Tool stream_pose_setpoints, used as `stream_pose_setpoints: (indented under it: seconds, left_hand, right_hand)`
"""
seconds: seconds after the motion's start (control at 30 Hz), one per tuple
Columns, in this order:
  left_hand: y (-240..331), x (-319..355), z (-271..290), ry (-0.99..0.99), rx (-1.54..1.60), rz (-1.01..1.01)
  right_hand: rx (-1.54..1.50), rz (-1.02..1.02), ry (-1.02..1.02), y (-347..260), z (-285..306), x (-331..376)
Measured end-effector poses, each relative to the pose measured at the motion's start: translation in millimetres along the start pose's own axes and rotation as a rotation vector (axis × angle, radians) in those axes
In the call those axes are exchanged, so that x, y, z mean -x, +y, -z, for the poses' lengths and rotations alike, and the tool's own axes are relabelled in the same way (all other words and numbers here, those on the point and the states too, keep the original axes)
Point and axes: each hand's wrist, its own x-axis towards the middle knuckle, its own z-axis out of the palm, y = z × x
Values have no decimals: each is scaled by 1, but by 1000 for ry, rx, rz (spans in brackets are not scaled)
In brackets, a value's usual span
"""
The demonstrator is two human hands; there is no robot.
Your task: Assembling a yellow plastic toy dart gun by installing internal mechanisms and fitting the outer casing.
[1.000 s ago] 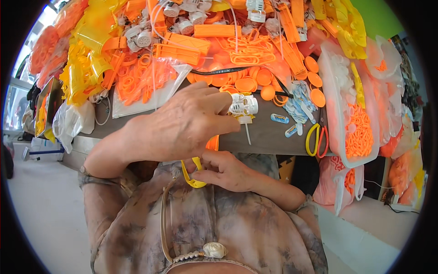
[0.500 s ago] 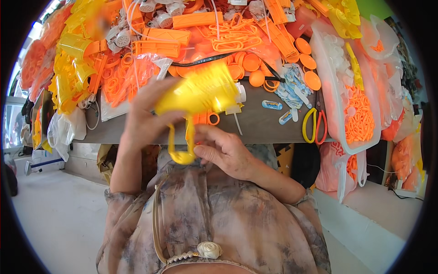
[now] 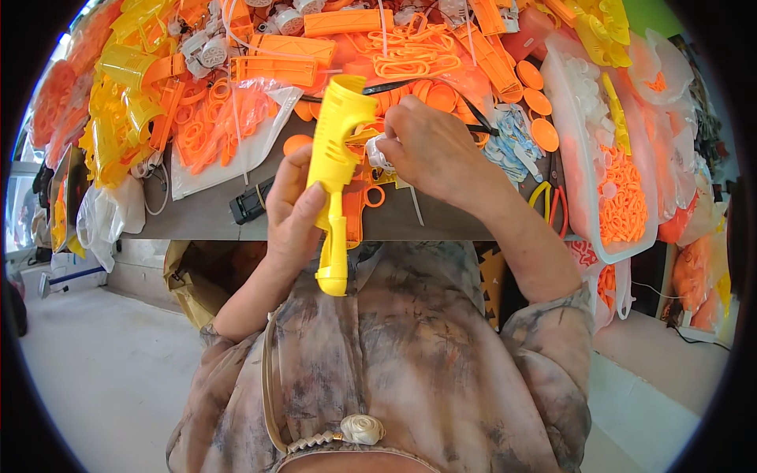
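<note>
Left hand (image 3: 290,206) holds yellow shell (image 3: 331,162)—orange parts (image 3: 290,50) crowd beyond; scissors (image 3: 547,189) rightward.

Pale floor (image 3: 95,355), grey tabletop (image 3: 197,222), bright window (image 3: 24,193) far left.

Loose mottled grey-brown garment (image 3: 418,355) with wide sleeves (image 3: 556,339), cream cord (image 3: 265,386) and cream rose ornament (image 3: 363,430).
</note>
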Motion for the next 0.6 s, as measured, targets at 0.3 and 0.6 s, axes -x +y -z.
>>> stream_pose_setpoints:
  seconds: [0.3,0.6]
  left_hand:
    - [-13,3,10,-7,-57,-38]
    - [-16,2,10,23,-25,-53]
  right_hand:
    - [129,-7,-253,-10,8,-14]
    - [149,198,-348,7,2,-12]
